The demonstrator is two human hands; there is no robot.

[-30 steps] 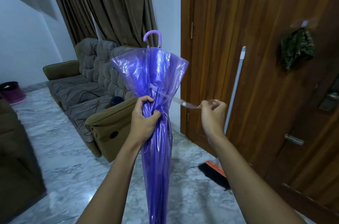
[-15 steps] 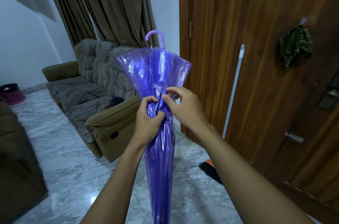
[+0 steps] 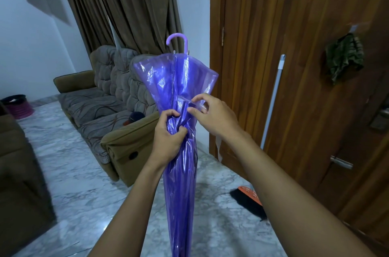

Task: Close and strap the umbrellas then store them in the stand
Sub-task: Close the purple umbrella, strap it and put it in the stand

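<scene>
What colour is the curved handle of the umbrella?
Light purple, like the umbrella; the handle shows best in the head view.

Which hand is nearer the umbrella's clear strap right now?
Right. The right hand pinches the strap itself; the left hand grips the bunched umbrella just below it.

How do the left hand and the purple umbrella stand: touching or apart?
Touching. The head view shows the left hand gripping the purple umbrella, fingers curled round its gathered canopy.
</scene>
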